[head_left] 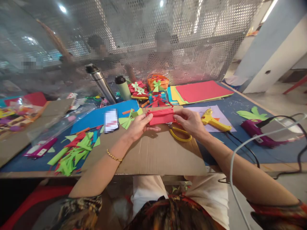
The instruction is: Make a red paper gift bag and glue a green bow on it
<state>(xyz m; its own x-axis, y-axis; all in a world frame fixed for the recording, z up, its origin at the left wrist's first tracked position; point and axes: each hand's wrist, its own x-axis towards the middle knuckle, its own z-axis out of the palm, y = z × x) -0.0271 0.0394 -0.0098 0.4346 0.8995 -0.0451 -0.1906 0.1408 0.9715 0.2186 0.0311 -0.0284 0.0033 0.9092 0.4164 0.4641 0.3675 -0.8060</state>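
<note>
A folded red paper piece (162, 117) is held above a cardboard sheet (153, 153). My left hand (142, 125) pinches its left end between thumb and fingers. At the right end my right hand (189, 120) grips it the same way. Scissors with yellow handles (180, 134) lie on the cardboard, close to my right hand. Just behind the held piece is a red paper bow (159, 101). A yellow glue gun (216, 120) rests on a pale sheet to the right.
Green paper scraps (76, 153) and a phone (111, 120) are on the left. Behind stand a steel flask (102, 83) and a green bottle (123, 88). Coloured sheets (203, 91) lie at the back right; a purple power strip (261, 134) and cables are at the right.
</note>
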